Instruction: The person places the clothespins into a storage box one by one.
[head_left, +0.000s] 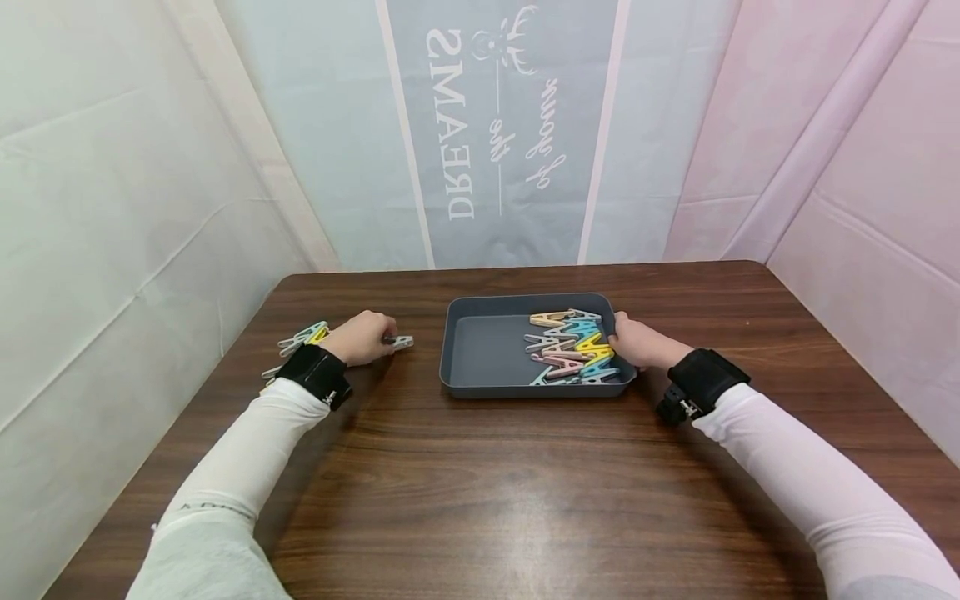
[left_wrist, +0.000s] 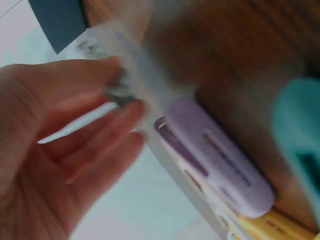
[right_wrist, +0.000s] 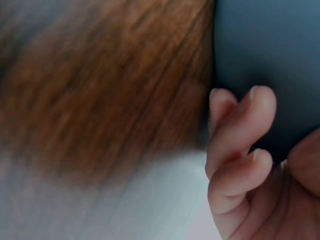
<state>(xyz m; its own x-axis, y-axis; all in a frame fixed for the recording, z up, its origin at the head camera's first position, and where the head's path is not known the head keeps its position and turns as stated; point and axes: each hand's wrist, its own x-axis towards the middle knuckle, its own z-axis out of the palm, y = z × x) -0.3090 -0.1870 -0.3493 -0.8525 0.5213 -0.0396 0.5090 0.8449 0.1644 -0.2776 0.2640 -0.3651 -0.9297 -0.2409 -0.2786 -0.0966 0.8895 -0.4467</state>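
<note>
My left hand point(head_left: 363, 337) pinches a pale grey clothespin point(head_left: 403, 342) between thumb and fingertips, left of the tray; the pin looks blurred in the left wrist view. By the left wrist lie several more clothespins point(head_left: 303, 336), partly hidden by the wrist strap. Close up, a purple clothespin point(left_wrist: 220, 160), a yellow one point(left_wrist: 280, 227) and a teal one point(left_wrist: 300, 130) show beside the left hand point(left_wrist: 65, 135). My right hand point(head_left: 643, 342) grips the right end of a dark grey tray point(head_left: 480, 392). Its fingers point(right_wrist: 250, 115) lie curled against the tray's wall point(right_wrist: 280, 45).
Inside the tray, clothespins in yellow, blue, pink, grey and tan point(head_left: 566, 354) are bunched at the right end. The brown wooden table point(head_left: 480, 500) carries everything. A printed cloth point(head_left: 510, 125) hangs behind its far edge, with white cloth walls on both sides.
</note>
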